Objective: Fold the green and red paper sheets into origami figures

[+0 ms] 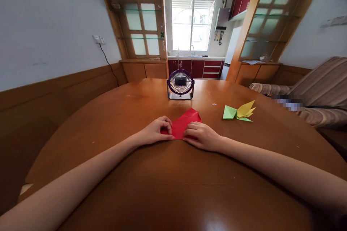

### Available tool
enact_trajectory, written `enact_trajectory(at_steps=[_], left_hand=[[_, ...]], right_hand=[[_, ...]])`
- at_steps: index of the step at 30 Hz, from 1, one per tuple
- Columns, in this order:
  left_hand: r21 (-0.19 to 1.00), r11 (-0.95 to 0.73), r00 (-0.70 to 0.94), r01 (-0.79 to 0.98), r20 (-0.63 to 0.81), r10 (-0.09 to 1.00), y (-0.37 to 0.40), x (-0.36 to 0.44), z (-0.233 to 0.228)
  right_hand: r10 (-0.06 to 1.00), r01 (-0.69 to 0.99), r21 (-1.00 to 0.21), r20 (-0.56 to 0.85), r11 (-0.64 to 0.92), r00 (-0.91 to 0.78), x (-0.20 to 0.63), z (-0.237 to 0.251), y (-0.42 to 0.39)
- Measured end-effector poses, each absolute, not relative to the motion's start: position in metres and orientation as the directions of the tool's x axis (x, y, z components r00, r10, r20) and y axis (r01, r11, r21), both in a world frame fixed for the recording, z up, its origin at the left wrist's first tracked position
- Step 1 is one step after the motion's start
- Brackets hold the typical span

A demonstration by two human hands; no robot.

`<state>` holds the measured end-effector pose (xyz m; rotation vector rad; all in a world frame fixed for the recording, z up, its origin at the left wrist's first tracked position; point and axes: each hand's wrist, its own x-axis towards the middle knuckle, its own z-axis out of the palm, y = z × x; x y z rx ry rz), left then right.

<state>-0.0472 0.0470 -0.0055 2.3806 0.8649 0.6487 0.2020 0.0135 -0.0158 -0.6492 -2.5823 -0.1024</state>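
On the table (108,122), both hands' curled fingers (166,127) press red paper (185,122) — flat.

red folded paper (185,122), flat on table

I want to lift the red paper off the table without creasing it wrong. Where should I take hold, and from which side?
Probably the far pointed corner of the red paper. It lies free beyond both hands, which press on the near edge. Come from the fan side and pinch that tip, since the sheet lies flat on the table.
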Motion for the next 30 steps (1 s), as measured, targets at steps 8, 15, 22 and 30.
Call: enact_trajectory(at_steps=[8,15,22,30], left_hand=[[0.603,-0.677,0.700,0.422,0.258,0.666,0.054,-0.050,-0.009],[0.645,-0.676,0.756,0.358,0.224,0.614,0.060,-0.060,-0.007],[0.654,-0.698,0.821,0.292,0.202,0.533,0.064,-0.068,0.001],[0.641,-0.697,0.794,0.321,0.220,0.567,0.059,-0.066,-0.006]], right_hand=[[0.294,0.361,0.152,0.339,0.920,-0.894,0.204,-0.016,0.015],[0.310,0.373,0.166,0.313,0.913,-0.898,0.202,-0.012,0.013],[0.287,0.348,0.130,0.344,0.929,-0.894,0.203,-0.013,0.014],[0.277,0.333,0.107,0.356,0.937,-0.892,0.205,-0.013,0.013]])
